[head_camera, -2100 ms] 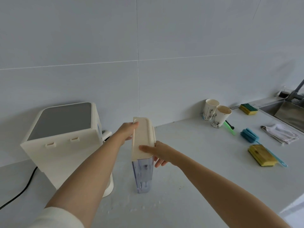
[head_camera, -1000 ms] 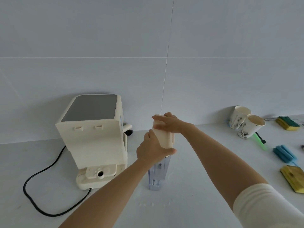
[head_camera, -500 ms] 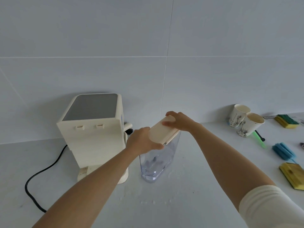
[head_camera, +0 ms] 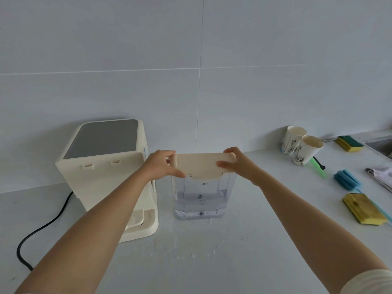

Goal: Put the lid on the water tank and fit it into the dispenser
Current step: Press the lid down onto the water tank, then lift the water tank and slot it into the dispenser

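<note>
Both hands were on the lid (head_camera: 201, 165), one at each end: the left hand (head_camera: 162, 164) pinched the left end, the right hand (head_camera: 237, 164) gripped the right end, thumb on top. The lid sat on the tank (head_camera: 201, 198), which stood upright on the counter (head_camera: 212, 262), just right of the dispenser (head_camera: 106, 166). Long axis of lid and tank ran left to right across the person, broad face toward them. Water showed low in the tank. Whether the lid was fully seated, I couldn't tell. The dispenser lay to the left, so the left hand was the nearer one. My guess: the tank would need swinging leftward and lining up with the dispenser's open base tray (head_camera: 146, 221).
</note>
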Motion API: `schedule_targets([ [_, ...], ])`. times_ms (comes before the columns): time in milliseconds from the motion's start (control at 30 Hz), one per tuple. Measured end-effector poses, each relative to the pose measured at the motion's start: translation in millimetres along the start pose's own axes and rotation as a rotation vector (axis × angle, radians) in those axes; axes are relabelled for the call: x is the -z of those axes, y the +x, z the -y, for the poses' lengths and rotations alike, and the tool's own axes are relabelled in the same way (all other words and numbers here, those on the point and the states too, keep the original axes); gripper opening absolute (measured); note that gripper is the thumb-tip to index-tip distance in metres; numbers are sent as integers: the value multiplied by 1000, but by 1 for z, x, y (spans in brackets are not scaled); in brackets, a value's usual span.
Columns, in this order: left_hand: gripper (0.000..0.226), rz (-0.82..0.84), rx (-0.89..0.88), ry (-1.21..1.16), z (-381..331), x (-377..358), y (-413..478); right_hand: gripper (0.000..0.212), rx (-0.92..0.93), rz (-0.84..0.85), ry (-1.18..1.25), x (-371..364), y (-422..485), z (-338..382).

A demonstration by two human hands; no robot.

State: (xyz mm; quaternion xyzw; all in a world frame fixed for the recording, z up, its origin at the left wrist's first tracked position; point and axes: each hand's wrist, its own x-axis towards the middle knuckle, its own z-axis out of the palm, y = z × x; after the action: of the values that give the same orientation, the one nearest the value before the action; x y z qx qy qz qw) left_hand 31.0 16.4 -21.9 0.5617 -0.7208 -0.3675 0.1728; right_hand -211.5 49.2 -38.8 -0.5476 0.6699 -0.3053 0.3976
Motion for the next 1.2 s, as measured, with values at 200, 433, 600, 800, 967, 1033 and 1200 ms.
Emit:
schedule_targets([
  [200, 34, 37, -62, -117, 9, -1, 4, 54, 18, -126, 38, -13, -13, -9],
  [433, 123, 156, 57, -267, 26, -31, 8, 76, -1, -64, 162, -7, -37, -32],
  [600, 149, 192, 50, -271, 37, -54, 6, 105, -29, 24, 216, -8, -35, -50],
  [800, 129, 120, 92, -275, 57, -66, 13, 108, -140, 111, 141, -29, -28, -64],
  [967, 119, 70, 142, -245, 64, -71, 23, 106, -147, 63, 96, -38, -23, -69],
  [1033, 116, 60, 136, -237, 62, -71, 22, 101, -141, 33, 48, -40, -21, -70],
  [1200, 117, 45, 130, -266, 68, -75, 24, 90, -135, -42, -35, -44, -18, -70],
])
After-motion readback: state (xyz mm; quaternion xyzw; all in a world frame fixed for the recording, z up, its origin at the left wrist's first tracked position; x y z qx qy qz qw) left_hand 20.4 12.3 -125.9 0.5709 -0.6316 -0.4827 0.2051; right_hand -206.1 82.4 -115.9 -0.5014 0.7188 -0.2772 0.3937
